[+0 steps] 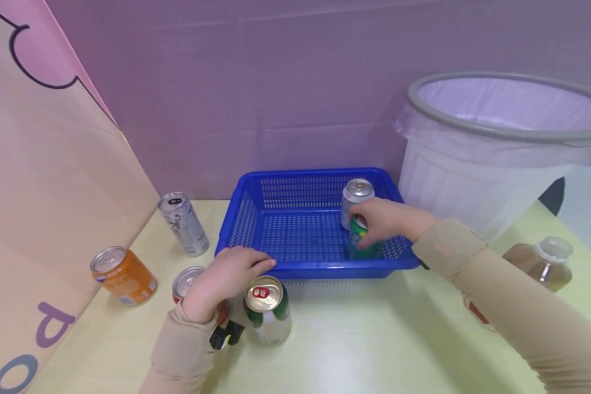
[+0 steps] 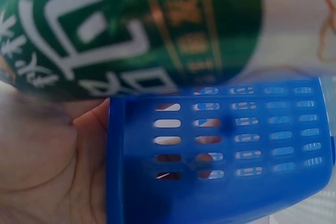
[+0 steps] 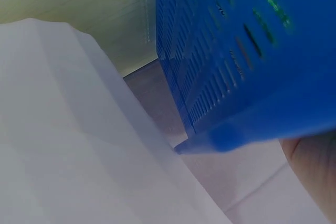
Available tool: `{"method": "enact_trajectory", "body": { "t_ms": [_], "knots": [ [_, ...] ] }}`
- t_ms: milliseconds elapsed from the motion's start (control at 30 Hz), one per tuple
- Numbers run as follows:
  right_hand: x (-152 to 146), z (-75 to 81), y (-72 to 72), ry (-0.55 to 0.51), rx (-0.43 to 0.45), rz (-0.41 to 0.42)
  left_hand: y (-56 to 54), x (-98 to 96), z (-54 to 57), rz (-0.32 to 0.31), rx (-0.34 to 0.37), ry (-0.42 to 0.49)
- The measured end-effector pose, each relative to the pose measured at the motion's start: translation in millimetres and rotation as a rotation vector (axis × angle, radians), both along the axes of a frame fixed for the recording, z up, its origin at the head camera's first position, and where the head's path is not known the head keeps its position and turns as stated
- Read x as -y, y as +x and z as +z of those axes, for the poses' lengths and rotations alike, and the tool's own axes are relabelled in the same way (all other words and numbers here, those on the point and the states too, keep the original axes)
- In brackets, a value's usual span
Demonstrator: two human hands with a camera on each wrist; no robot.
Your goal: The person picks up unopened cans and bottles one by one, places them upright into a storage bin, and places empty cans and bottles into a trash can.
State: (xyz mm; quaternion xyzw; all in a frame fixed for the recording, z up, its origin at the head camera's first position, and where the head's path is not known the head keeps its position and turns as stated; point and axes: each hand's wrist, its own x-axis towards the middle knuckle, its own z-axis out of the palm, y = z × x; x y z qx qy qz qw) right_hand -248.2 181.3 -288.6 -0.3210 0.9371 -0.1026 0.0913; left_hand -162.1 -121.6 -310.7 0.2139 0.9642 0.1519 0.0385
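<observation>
A blue plastic basket [image 1: 295, 272] stands on the table. My left hand [image 1: 233, 273] grips its front-left rim, and finger-coloured patches show through the slots in the left wrist view. Inside the basket at the right, my right hand [image 1: 386, 219] holds a green can [image 1: 366, 249] upright from above. A silver-white can [image 1: 358, 191] stands behind it in the basket. Just below my left hand is a green and white can [image 1: 268, 314] with a red tab, seen close up in the left wrist view. Another can [image 1: 187, 280] is partly hidden behind the left hand.
Left of the basket stand a white patterned can [image 1: 184, 227] and an orange can [image 1: 128, 276]. A large white bin [image 1: 438, 175] with a plastic liner stands at the right. A clear bottle [image 1: 542, 265] of brownish liquid is partly covered by the right sleeve.
</observation>
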Motion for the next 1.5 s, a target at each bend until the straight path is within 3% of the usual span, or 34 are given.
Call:
{"method": "enact_trajectory", "body": {
  "t_ms": [767,1000,1300,1500],
  "knots": [
    [5.2,-2.4,3.4,0.019,-0.004,-0.114,1.9,0.3,-2.7,0.002,0.007,0.014],
    [2.2,-4.1,4.6,0.032,-0.049,-0.083,2.7,-1.1,-1.5,-0.002,0.011,0.015],
    [-3.4,7.0,11.9,-0.026,-0.07,-0.087,2.6,-1.0,0.1,-0.006,0.001,0.014],
    [-7.5,13.9,22.8,-0.057,-0.096,-0.139,2.0,0.8,1.2,-0.008,-0.009,0.012]
  ]
}}
